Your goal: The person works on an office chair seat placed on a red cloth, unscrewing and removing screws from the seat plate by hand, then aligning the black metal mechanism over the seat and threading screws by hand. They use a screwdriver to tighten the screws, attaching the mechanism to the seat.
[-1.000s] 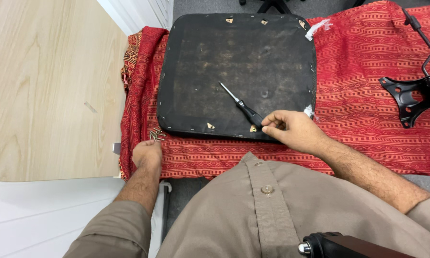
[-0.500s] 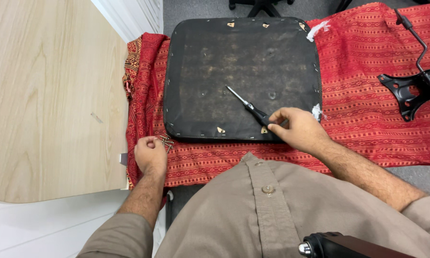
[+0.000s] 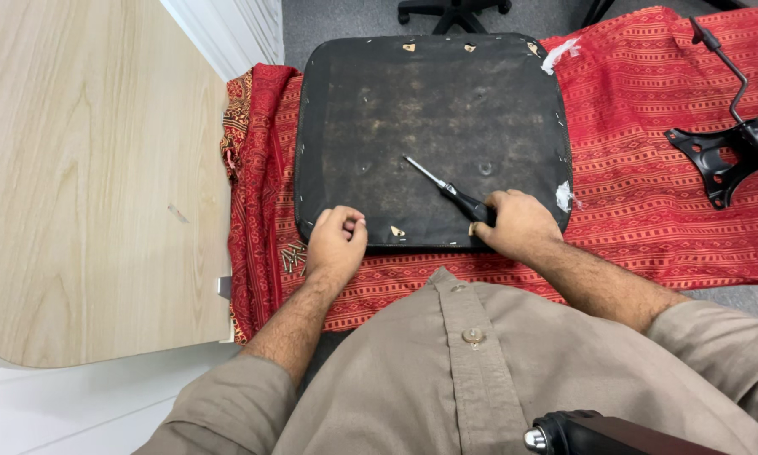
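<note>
On seat pad [image 3: 429,109], screwdriver [image 3: 450,190] handle gripped by right hand [image 3: 518,223] fingers, left hand [image 3: 335,244] curled

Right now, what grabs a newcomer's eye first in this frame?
The dark chair seat base lying upside down on the red patterned cloth, centre frame. The right hand grips a screwdriver resting on it; the left hand is curled at its near edge. A black metal chair mechanism lies far right.
</note>
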